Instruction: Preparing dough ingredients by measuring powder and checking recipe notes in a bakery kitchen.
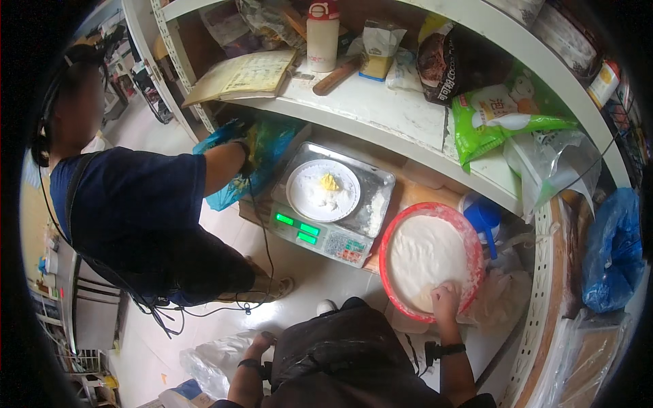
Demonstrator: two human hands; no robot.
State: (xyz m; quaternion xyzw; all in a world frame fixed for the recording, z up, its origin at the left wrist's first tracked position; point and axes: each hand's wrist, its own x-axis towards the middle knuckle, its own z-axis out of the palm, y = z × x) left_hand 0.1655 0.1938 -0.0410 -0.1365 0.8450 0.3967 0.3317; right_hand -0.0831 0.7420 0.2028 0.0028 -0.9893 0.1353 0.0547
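A red plastic basin (388, 285) stands on the right, largely filled with a white, floury mass (426, 255). At its near side my right hand (445, 299), fingers curled, is over the white mass; whether it grips anything is hidden. My left hand (264, 340) hangs low by my dark apron (331, 352), beside a clear plastic bag (217, 362); I cannot tell if it holds the bag. Left of the basin is a digital scale (352, 250) with lit green displays. On its pan rests a white plate (298, 201) with white powder (329, 200) and a yellow lump (329, 181).
Another person (127, 199) stands left, an arm in a blue plastic bag (224, 191). A dangling cable (268, 250) hangs before the scale. The shelf (408, 120) holds an open notebook (250, 74), bottle (322, 46), rolling pin (336, 76) and green bag (490, 122). A blue scoop (483, 217) sits behind the basin.
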